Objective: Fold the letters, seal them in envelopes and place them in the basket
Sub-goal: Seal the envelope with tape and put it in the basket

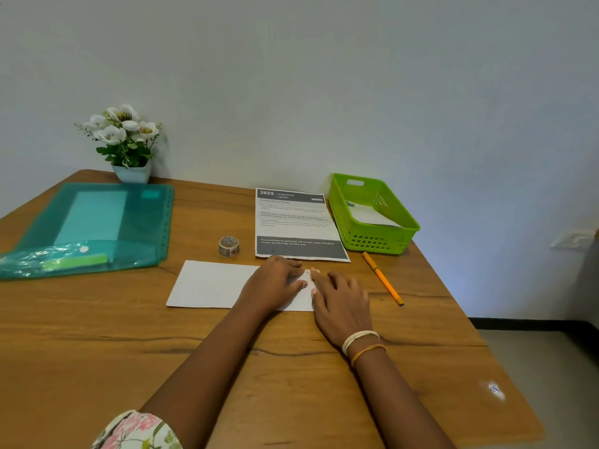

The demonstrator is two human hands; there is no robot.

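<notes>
A flat white paper envelope (210, 285) lies on the brown wooden table (291, 367), its right end under both hands. The left hand (275, 281) rests on it with fingers fairly straight, pressing down; the right hand (340, 298) presses its right edge, fingers extended. Far right stands the green plastic basket (405, 233) holding a white envelope (372, 217), well apart.

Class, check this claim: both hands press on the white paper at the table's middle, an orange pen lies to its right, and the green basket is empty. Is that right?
Not quite. The head view shows the green basket already holds white paper. The rest stands: both hands, left and right, press on the white paper, with the orange pen to its right.
</notes>
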